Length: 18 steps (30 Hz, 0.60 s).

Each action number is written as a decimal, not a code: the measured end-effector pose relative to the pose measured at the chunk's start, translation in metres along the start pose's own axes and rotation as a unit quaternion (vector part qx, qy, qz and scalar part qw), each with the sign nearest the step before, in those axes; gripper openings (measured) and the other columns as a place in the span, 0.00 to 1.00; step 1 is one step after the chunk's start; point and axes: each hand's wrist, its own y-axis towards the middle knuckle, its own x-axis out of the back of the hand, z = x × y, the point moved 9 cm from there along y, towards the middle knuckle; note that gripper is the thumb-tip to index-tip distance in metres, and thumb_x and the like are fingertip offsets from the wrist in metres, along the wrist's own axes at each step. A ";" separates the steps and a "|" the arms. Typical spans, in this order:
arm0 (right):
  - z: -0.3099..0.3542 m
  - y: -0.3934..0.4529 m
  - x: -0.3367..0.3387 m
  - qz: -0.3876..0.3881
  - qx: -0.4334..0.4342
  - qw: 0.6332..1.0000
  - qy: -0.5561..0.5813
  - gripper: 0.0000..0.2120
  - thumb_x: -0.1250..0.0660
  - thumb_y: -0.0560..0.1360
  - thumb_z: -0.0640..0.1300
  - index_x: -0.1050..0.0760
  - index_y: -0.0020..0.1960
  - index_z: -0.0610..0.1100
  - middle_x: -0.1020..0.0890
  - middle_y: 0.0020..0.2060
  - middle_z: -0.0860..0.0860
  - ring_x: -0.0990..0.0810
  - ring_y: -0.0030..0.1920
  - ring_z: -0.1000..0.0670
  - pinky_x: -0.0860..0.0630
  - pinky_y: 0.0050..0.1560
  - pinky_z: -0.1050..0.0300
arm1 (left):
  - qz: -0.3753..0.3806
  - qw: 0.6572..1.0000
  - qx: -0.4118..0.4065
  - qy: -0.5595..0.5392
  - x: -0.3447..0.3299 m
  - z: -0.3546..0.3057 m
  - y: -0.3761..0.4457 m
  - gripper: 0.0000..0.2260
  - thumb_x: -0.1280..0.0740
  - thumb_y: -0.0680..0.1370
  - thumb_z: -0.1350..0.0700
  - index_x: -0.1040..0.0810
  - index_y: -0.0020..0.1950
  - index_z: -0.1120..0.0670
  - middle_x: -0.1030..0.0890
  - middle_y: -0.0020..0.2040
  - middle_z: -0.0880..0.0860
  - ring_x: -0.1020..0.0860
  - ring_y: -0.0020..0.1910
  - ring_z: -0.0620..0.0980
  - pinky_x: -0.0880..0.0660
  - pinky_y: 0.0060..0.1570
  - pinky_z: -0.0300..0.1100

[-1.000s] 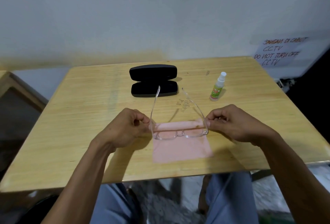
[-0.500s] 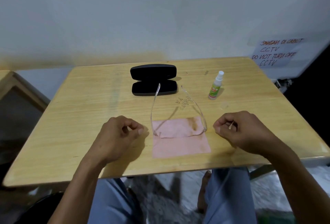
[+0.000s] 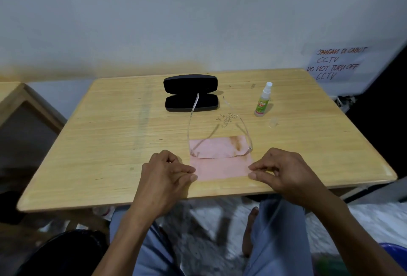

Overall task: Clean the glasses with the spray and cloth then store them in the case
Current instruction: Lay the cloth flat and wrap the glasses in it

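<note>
The clear-framed glasses (image 3: pixel 220 156) rest on the pink cloth (image 3: pixel 222 169), temples unfolded and pointing away from me. The cloth lies flat near the table's front edge, with a brown stain at its far right. My left hand (image 3: pixel 163 179) pinches the cloth's near left edge with thumb and forefinger. At the near right edge, my right hand (image 3: pixel 284 172) pinches it the same way. Neither hand touches the glasses. The black case (image 3: pixel 191 93) lies open at the back. The spray bottle (image 3: pixel 262 101) stands upright to its right.
A small clear cap (image 3: pixel 273 121) lies just in front of the spray bottle. The wooden table (image 3: pixel 110 143) ends close to my lap. A paper notice (image 3: pixel 337 64) hangs on the wall at the right. Another wooden table (image 3: pixel 19 99) stands at the left.
Both hands let go of the glasses, which now rest on the cloth. The hands then moved down and inward to the cloth's near edges.
</note>
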 end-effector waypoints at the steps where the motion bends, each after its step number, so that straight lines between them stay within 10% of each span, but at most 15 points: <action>1: 0.000 0.000 0.000 -0.002 0.000 1.000 -0.001 0.04 0.22 0.70 0.49 0.14 0.45 0.54 0.18 0.38 0.56 0.22 0.42 0.62 0.31 0.38 0.61 | -0.007 1.000 -0.001 -0.004 0.000 0.000 0.001 0.07 0.24 0.70 0.46 0.13 0.46 0.43 0.26 0.42 0.41 0.27 0.47 0.42 0.28 0.46 0.45; 10: 0.019 -0.002 0.008 -0.098 0.081 0.990 -0.063 0.04 0.26 0.74 0.45 0.19 0.43 0.52 0.23 0.39 0.59 0.26 0.38 0.62 0.30 0.35 0.58 | -0.129 0.987 -0.088 0.027 0.006 -0.019 -0.001 0.04 0.23 0.71 0.56 0.13 0.45 0.52 0.30 0.40 0.44 0.28 0.40 0.48 0.28 0.41 0.50; 18: 0.058 0.003 0.024 -0.265 0.243 0.910 -0.209 0.03 0.25 0.74 0.41 0.16 0.43 0.41 0.22 0.34 0.47 0.25 0.33 0.46 0.29 0.27 0.51 | -0.262 0.951 -0.137 0.095 0.014 -0.038 0.010 0.02 0.26 0.72 0.59 0.15 0.42 0.57 0.27 0.37 0.54 0.28 0.37 0.53 0.35 0.39 0.45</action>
